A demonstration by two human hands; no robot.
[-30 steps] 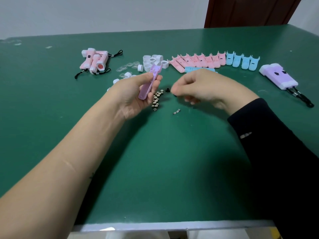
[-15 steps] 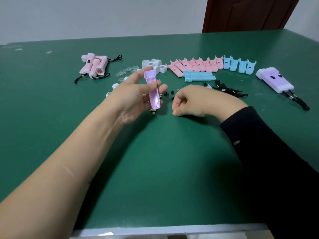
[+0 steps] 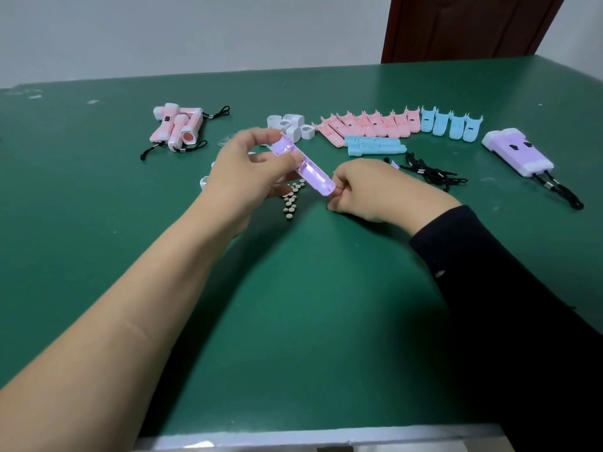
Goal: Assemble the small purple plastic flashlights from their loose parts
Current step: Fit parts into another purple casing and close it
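Note:
My left hand (image 3: 241,171) grips a purple flashlight shell half (image 3: 310,171) by its wider upper end. The shell is held above the table with its hollow side up, slanting down to the right. My right hand (image 3: 375,190) has its fingers curled, and its thumb and forefinger pinch at the shell's lower tip. Anything small between those fingers is hidden. A pile of several button cells (image 3: 292,199) lies on the green table (image 3: 293,305) just below the shell. Finished purple flashlights (image 3: 518,151) with black cords lie at the far right.
Finished pink flashlights (image 3: 177,127) lie at the back left. White head caps (image 3: 290,125) sit behind my left hand. Rows of pink shell halves (image 3: 368,123) and blue shell halves (image 3: 452,123) lie behind. Black lanyards (image 3: 427,172) lie right of my right hand.
My left hand has turned the shell from upright to slanting, hollow side up. My right hand has lifted off the table and come to the shell's lower tip.

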